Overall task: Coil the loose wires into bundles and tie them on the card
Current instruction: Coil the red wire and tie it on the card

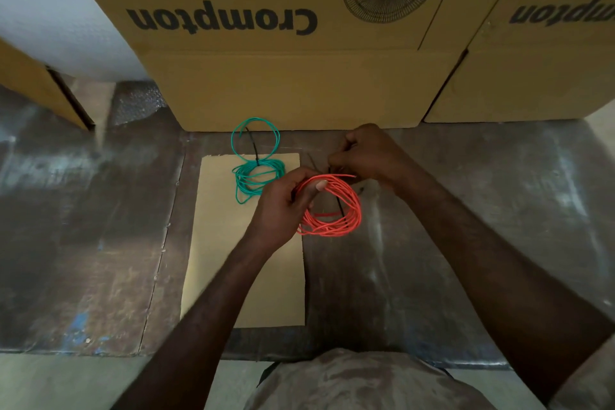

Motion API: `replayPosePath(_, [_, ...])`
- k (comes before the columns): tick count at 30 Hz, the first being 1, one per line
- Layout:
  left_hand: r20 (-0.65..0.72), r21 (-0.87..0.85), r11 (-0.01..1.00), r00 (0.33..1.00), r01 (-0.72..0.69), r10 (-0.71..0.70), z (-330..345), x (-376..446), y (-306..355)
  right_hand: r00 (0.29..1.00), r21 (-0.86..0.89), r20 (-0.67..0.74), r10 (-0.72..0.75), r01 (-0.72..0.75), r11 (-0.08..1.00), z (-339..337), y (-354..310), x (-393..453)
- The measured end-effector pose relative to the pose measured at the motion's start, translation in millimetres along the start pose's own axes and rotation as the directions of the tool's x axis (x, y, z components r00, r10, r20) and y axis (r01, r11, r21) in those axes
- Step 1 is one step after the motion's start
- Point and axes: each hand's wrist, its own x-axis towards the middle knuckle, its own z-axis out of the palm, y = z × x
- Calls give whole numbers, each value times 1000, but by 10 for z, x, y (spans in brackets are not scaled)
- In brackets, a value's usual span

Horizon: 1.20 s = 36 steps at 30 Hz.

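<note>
boxes: big cardboard fan boxes point(283, 43) stacked along the back, print reads upside down from here
table: worn dark work surface point(83, 226), scuffed, the person stands at its near edge
card: plain tan card point(226, 260) lies flat mid-table, mostly bare, its far end is under the green wire
left hand: left hand point(283, 206) is closed around the near-left side of the red coil, thumb pressed over the loops, holding it just off the card's right edge
right hand: right hand point(369, 153) is curled, fingertips pinched together at the top of the red coil; looks like it's working the loose end or a thin dark tie, too small to say which
red coil: red wire coil point(336, 210), many loops, roughly round, a dark strand crosses it, not yet on the card
green coil: green wire bundle point(256, 173) sits at the card's far end, cinched by a black tie point(254, 148), one big loop spilling past the card toward the boxes
step: my read, securing the red bundle before placing it
risk: if the left thumb eases off, the springy loops likely pop open and tangle
risk 2: loose end at the top could slip the pinch, so the tie ends up slack
risk 3: green loop is already overhanging; sliding the card could snag it
</note>
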Motion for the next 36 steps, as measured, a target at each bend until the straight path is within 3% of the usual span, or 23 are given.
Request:
replayPosePath(8, [19, -36, 999, 1000, 15, -15, 85, -1, -6, 982, 85, 131, 139, -151, 985, 20, 146, -74])
replayPosePath(15, [-93, -48, 999, 996, 10, -14, 178, -79, 4, 991, 99, 114, 62, -74, 992, 21, 178, -188])
replayPosePath(17, [-125, -39, 999, 992, 9, -13, 170, -82, -2, 996, -36, -68, -61, 59, 998, 11, 172, -239])
replayPosePath(20, [-153, -2, 1000, 988, 2, -2, 122, -76, -20, 879, -270, -351, -322, 235, 934, -87, 101, -486])
replayPosePath(22, [-170, 29, 1000, 985, -8, 12, 98, -86, -21, 886, -379, -288, -364, 244, 893, -91, 40, -692])
replayPosePath(24, [-190, 40, 999, 982, -11, 18, 99, -92, -21, 948, -535, -102, -302, 204, 820, 61, 55, -844])
replayPosePath(26, [-204, 58, 998, 979, -13, 25, 121, -89, -13, 972, -667, -19, -233, 161, 728, 273, 158, -907])
replayPosePath(31, [-198, 105, 993, 977, -57, 77, 175, -128, 61, 969, -767, -74, -236, 96, 635, 474, 322, -867])
replayPosePath(36, [-201, 129, 990, 976, -58, 83, 135, -151, 70, 909, -751, -134, -396, 167, 639, 410, 218, -996])
